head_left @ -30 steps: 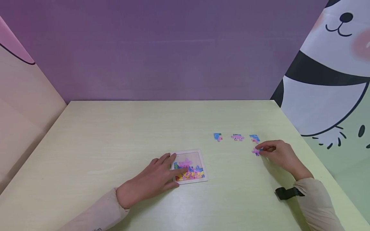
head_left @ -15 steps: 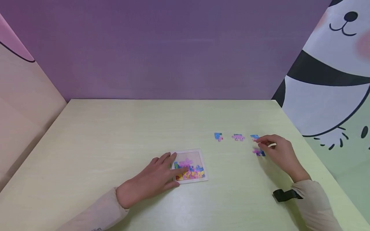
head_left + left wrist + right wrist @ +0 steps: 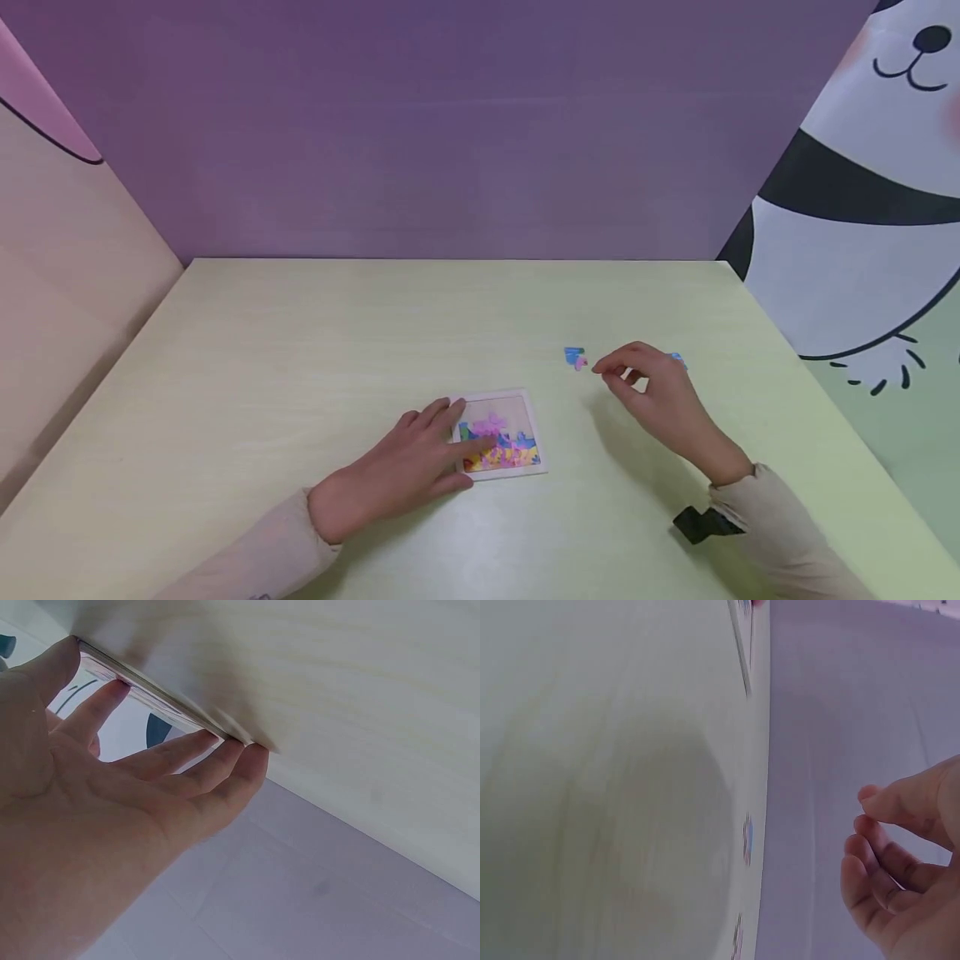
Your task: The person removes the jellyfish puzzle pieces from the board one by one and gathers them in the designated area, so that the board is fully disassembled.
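Observation:
My left hand (image 3: 401,467) rests at the left side of a white-framed jigsaw puzzle (image 3: 498,476), its straight fingers touching the frame and pieces. In the left wrist view, the fingertips of the left hand (image 3: 127,795) meet the thin edge of the puzzle (image 3: 165,697). My right hand (image 3: 667,404) hovers over the table with loosely bent fingers. The right wrist view shows nothing between the thumb and fingers of the right hand (image 3: 900,862). Just left of it lies a blue-and-pink puzzle piece (image 3: 576,358). Another blue piece (image 3: 678,360) peeks out behind the hand.
The pale wooden table (image 3: 300,350) runs back to a purple wall panel (image 3: 450,133). A panda-patterned panel (image 3: 862,275) stands on the right. A black strap (image 3: 707,525) is on the right sleeve.
My right hand has moved left from the right-hand pieces toward the middle one, which it now hides along with the lower right piece. The left hand stays on the puzzle.

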Motion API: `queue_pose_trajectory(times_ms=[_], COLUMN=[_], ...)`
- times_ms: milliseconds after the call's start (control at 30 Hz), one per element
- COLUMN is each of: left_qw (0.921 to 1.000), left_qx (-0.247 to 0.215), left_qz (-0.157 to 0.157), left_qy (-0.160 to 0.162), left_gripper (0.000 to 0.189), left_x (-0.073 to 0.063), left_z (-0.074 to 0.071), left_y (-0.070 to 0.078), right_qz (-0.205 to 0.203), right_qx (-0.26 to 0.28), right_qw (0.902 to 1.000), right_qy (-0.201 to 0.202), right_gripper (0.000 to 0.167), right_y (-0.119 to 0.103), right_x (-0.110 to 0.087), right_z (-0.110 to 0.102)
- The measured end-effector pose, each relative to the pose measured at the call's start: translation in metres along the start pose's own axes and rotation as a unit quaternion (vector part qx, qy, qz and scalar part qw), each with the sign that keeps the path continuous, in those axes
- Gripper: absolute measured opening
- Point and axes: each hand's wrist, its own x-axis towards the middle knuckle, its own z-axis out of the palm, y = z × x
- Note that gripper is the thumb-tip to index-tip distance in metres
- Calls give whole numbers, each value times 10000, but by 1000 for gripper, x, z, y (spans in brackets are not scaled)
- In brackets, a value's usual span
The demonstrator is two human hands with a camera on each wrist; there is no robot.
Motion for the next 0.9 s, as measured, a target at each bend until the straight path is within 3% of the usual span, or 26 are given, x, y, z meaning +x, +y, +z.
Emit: queue_pose_trajectory(times_ms=[200, 433, 900], left_qw=[9997, 9997, 9994], left_qx=[228, 234, 320], left_qz=[63, 55, 83], left_qy=[36, 56, 49], left_gripper=[48, 49, 48], left_x=[1, 1, 1], left_z=[2, 2, 1], left_y=[0, -1, -2], right_qz=[-129, -55, 155], right_qx=[295, 824, 941], right_qw=[9978, 9881, 9705], right_qy=[-582, -1296, -2215], right_gripper=[17, 13, 9], right_y=[-31, -58, -61], right_x=[11, 23, 19], right_z=[19, 40, 71])
